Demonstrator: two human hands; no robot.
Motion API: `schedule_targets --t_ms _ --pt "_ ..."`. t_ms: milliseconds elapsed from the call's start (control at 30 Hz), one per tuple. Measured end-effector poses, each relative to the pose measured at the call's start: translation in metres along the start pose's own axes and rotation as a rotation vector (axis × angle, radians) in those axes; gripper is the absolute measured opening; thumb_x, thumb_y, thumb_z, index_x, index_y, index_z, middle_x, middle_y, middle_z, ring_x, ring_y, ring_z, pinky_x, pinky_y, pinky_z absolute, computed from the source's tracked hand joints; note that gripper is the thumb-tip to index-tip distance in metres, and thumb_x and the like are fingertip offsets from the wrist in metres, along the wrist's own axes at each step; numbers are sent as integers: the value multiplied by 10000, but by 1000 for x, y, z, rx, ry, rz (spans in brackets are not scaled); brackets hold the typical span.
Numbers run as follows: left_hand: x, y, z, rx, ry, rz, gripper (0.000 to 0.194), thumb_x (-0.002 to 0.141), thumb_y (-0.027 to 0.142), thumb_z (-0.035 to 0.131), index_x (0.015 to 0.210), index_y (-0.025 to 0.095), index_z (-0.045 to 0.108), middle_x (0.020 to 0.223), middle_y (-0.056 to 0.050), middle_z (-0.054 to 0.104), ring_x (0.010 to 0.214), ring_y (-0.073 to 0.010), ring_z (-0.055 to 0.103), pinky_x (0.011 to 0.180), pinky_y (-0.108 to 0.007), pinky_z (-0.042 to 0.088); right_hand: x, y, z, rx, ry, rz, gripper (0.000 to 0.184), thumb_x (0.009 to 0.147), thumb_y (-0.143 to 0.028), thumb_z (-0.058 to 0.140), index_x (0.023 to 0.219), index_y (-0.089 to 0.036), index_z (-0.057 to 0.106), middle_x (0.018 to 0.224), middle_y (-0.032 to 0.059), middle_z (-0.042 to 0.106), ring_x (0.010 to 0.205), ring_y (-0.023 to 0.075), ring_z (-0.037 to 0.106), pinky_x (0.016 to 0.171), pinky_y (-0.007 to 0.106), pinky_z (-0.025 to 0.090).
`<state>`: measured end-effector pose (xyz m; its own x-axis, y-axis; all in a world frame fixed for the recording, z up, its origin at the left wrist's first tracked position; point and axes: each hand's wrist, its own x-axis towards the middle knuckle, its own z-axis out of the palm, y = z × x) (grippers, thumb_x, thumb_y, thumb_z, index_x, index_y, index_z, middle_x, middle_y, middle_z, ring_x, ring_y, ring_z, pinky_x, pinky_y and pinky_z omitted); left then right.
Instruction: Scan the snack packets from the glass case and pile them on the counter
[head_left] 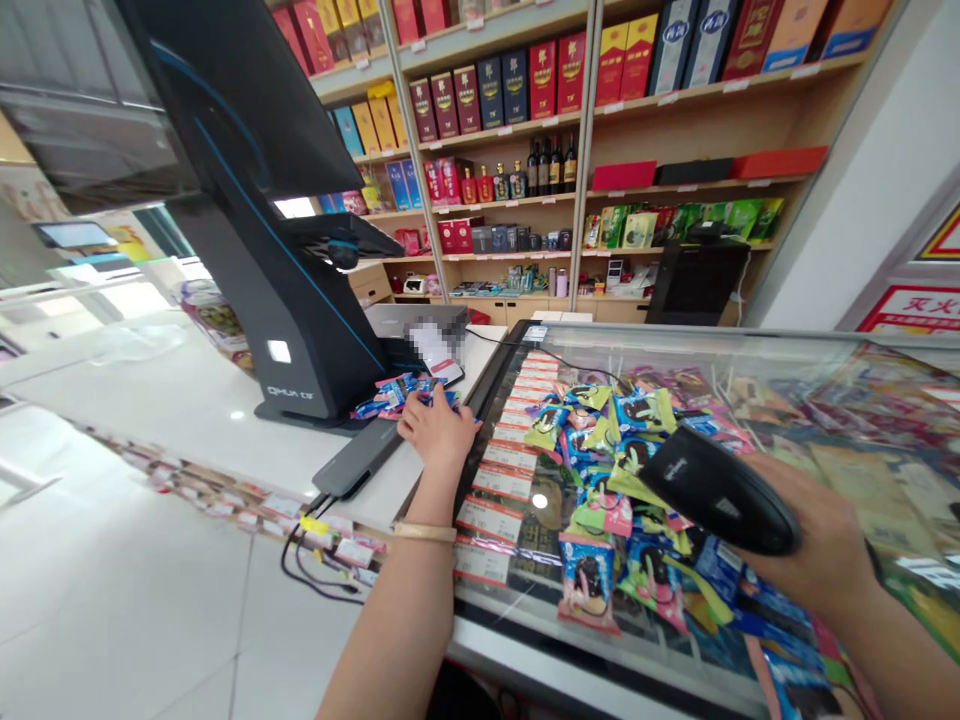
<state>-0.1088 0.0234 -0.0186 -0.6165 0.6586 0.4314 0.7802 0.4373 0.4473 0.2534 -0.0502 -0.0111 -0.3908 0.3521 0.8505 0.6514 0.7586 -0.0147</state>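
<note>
My right hand (817,540) is wrapped around a black barcode scanner (720,490), whose head points left over a heap of small snack packets (589,580). These packets are blue, pink and yellow-green and lie scattered on a glass-topped display counter (540,570). On the white counter, my left hand (439,425) rests with its fingers spread, at the edge of a smaller group of blue and pink packets (394,393). Its fingertips reach over some of them; whether they grip one is hard to see. A phone (442,355) lies just beyond that hand.
A black checkout terminal (300,300) stands on the white counter (187,400), with a flat grey device (360,460) and cables in front. Price labels (487,515) run along the glass. Shelves of boxes and bottles (495,90) line the back wall.
</note>
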Motion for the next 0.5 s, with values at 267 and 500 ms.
schedule_targets --t_ms 267,500 --pt "-26 16 23 -579 -220 519 523 878 272 630 1391 193 573 1278 -143 606 1104 -248 661 1039 -426 522 3 -1 0 -32 39 20 191 836 -189 593 1015 -248 620 819 39 716 710 224 714 616 327 553" --pt "-56 30 36 -532 -548 627 602 829 260 707 1415 211 578 1360 -147 645 1275 -287 629 1112 -445 499 -1 2 3 -43 9 -13 204 843 -193 588 1042 -215 630 869 69 732 756 233 712 629 334 546"
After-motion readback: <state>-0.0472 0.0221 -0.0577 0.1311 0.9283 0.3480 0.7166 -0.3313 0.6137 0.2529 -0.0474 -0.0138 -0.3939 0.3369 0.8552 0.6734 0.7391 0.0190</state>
